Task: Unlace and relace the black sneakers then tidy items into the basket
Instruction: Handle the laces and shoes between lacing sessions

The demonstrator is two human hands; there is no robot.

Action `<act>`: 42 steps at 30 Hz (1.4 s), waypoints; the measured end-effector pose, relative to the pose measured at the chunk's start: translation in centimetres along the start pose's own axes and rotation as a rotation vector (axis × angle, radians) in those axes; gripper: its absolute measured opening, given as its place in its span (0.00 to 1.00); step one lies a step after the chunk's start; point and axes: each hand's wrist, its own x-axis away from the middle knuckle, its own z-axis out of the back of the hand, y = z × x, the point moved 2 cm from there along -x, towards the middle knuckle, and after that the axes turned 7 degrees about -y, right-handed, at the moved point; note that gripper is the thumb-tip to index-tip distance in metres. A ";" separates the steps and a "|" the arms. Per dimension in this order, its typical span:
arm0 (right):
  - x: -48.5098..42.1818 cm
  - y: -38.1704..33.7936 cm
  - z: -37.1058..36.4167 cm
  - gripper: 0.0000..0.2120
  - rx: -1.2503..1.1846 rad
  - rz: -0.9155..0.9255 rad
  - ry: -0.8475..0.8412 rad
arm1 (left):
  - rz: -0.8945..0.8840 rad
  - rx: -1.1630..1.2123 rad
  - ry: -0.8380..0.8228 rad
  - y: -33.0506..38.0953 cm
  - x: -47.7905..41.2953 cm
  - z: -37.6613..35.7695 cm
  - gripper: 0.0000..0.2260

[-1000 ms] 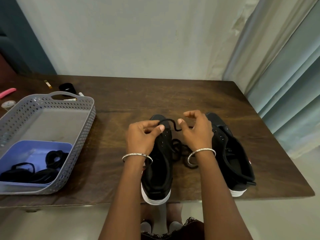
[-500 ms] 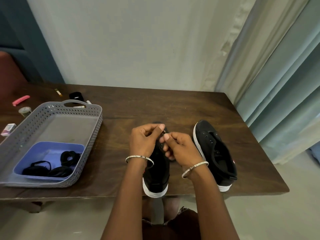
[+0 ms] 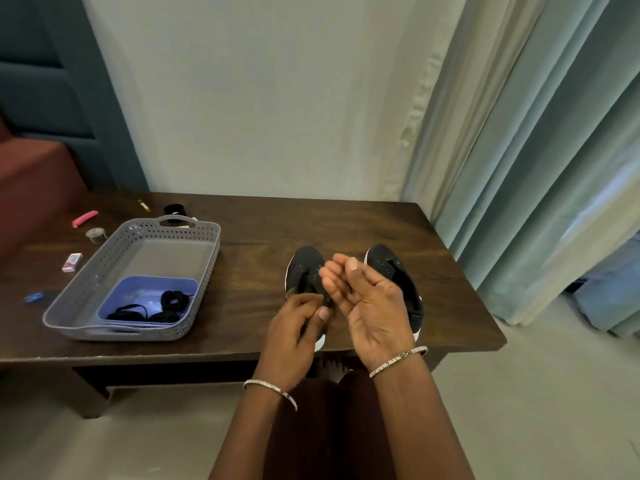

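A person stands at a dark wooden table (image 3: 263,237), both hands raised just in front of two black sneakers. The left sneaker (image 3: 304,271) sits directly behind the left hand (image 3: 294,327); the right sneaker (image 3: 391,271) lies behind the right hand (image 3: 370,303).

A second ago both hands held a lace looped above the left sneaker. Now the hands have drawn back toward the body and the view has pulled away. The right hand has turned palm up, fingers loosely curled and half open. The left hand is curled nearly closed, thumb pressed to fingers, as if pinching something dark. Likely the lace has come free, so unlacing seems well along.

The lace itself cannot be made out. The hands hide both sneakers' middles. Far to the left of the hands sits a grey basket (image 3: 194,289).
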 end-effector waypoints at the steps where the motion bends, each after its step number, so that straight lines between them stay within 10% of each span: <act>1: 0.6 -0.2 -0.2 0.11 0.056 0.079 0.005 | 0.013 0.039 -0.028 0.7 0.7 0.5 0.19; 11: 8.6 0.0 -0.5 0.11 1.471 0.692 -0.332 | -0.150 -0.266 -0.086 9.0 5.1 7.6 0.17; 16: 13.2 -1.1 -0.9 0.13 1.254 0.330 -0.527 | -0.198 -0.228 -0.095 10.5 7.7 8.8 0.20; 24: 16.5 -3.1 -3.7 0.13 -0.061 0.031 -0.362 | -0.178 -0.018 -0.106 11.2 9.7 6.5 0.21; 28: 15.0 -2.7 -2.8 0.13 0.115 0.307 -0.145 | -0.159 -0.183 -0.237 11.4 10.6 5.1 0.19; 34: 14.4 -1.1 1.0 0.11 1.407 0.713 -0.305 | -0.188 -0.294 -0.201 12.9 10.1 7.6 0.20; 42: 18.1 -3.9 0.3 0.16 0.446 0.000 -0.546 | -0.220 -0.142 -0.099 12.3 9.5 6.9 0.15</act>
